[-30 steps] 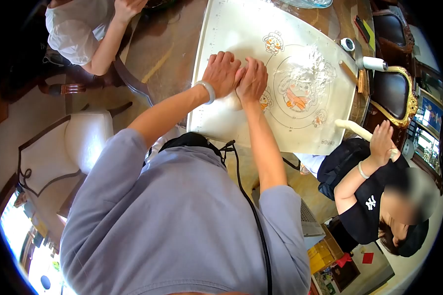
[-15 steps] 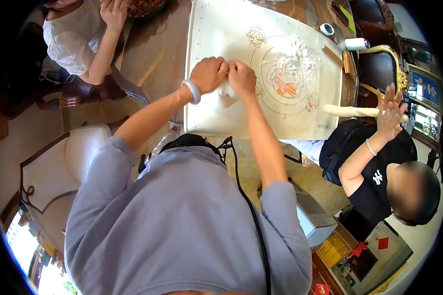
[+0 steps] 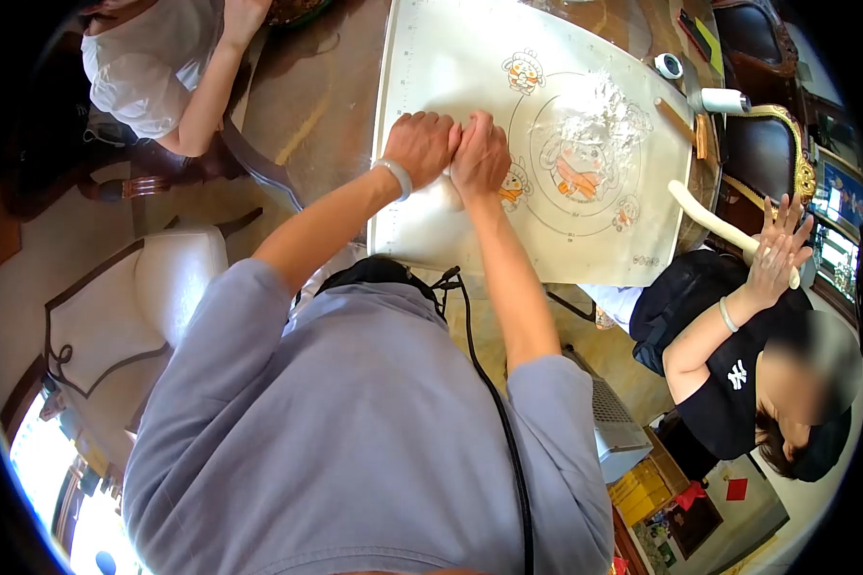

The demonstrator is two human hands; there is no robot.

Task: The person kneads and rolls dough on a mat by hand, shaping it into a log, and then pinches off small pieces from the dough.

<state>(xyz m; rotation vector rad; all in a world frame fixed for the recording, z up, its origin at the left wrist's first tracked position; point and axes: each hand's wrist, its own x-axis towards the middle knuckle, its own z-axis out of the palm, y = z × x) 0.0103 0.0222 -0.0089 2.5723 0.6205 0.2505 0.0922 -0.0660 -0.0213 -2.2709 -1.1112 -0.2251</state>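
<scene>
My left hand (image 3: 420, 149), with a pale bracelet on its wrist, and my right hand (image 3: 481, 161) are side by side over the left part of a white printed mat (image 3: 431, 235). Their fingers are curled and the knuckles touch. Under them shows a piece of white dough (image 3: 443, 195), most of it hidden by my hands. Loose white flour (image 3: 604, 110) is scattered on the mat's printed circle, to the right of my hands.
At right, a person in black handles a long dough roll (image 3: 710, 220) by the mat's edge. Another person's white sleeve (image 3: 153, 67) is at upper left. A white cylinder (image 3: 724, 101), a white roll (image 3: 668, 66) and a wooden strip (image 3: 674, 120) lie at the table's right.
My hands have pressed closer together over the dough, covering more of it. The person at right has both hands together at the dough roll, which now tilts. The view has shifted slightly.
</scene>
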